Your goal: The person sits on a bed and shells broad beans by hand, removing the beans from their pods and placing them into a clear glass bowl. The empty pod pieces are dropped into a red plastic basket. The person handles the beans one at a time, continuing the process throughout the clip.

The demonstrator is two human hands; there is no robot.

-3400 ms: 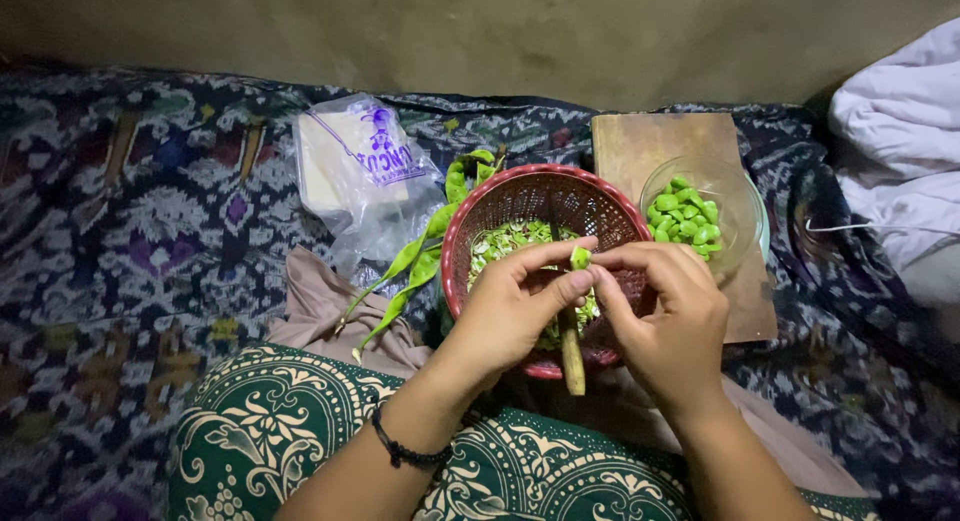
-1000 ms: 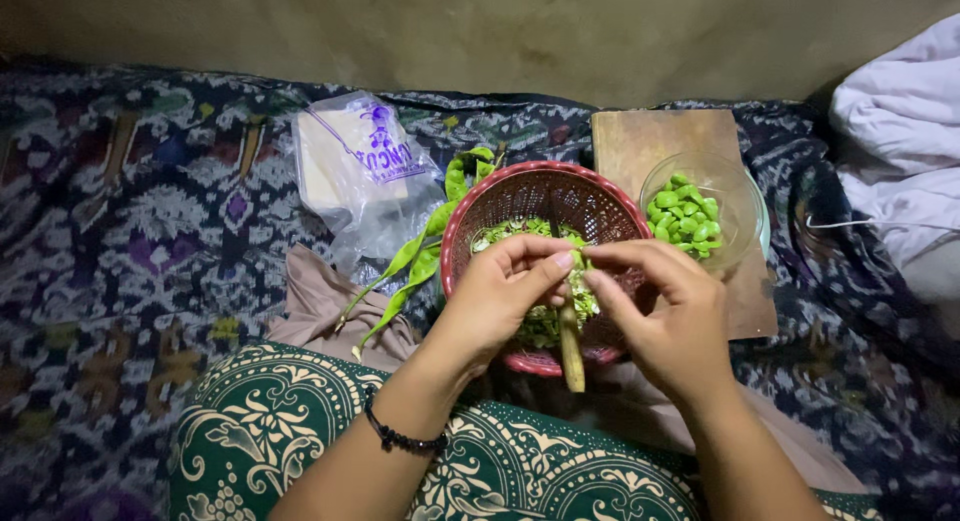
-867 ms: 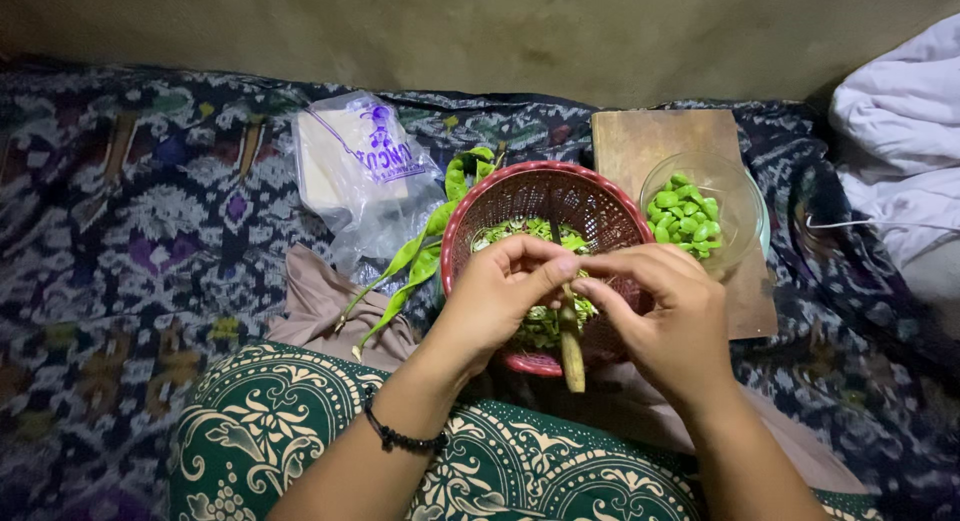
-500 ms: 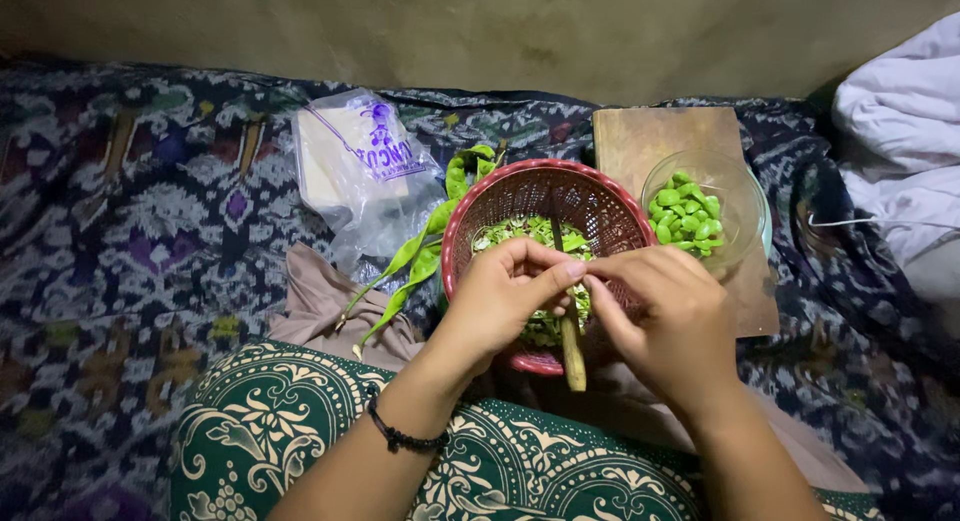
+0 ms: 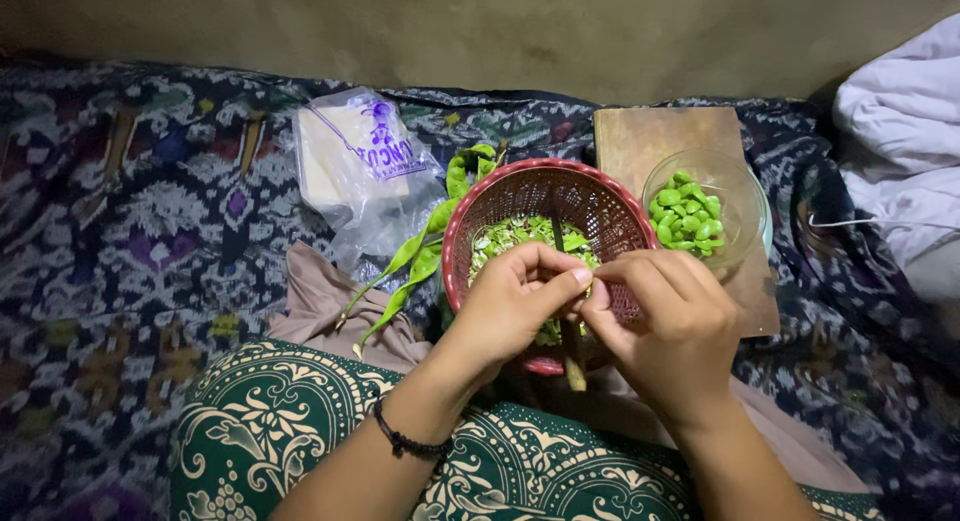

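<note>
Nearest the camera lies a green cloth with pale curling patterns (image 5: pixel 290 431), draped over the person's lap, and both forearms rise from it toward the red basket (image 5: pixel 545 196); a dark bead bracelet (image 5: pixel 405 443) circles the left wrist. The left hand (image 5: pixel 510 306) and the right hand (image 5: pixel 665 326) meet over the near half of the basket, fingertips pressed together — thumb and forefinger of each pinched around something small that the fingers themselves hide, so what they grip cannot be told. A knife with a wooden handle (image 5: pixel 572 356) runs below that meeting point, its handle end poking past the near rim of the basket; which hand carries it cannot be told.

Inside the basket sits a heap of pale green peelings (image 5: pixel 515 236). To the left of the basket long green pods (image 5: pixel 415 261) trail across a brownish cloth (image 5: pixel 320 301), one curling up against the basket's far-left rim. Just right of the basket stands a clear glass bowl (image 5: pixel 745 196) holding shelled green beans (image 5: pixel 685 216), set on a wooden board (image 5: pixel 665 141) that reaches behind the basket. Farther left of the basket is a crumpled clear plastic bag (image 5: pixel 360 171) with purple print. All of it rests on a dark patterned woven cloth (image 5: pixel 130 221) — and at the far right, beyond the bowl, lies bunched white fabric (image 5: pixel 900 131).
</note>
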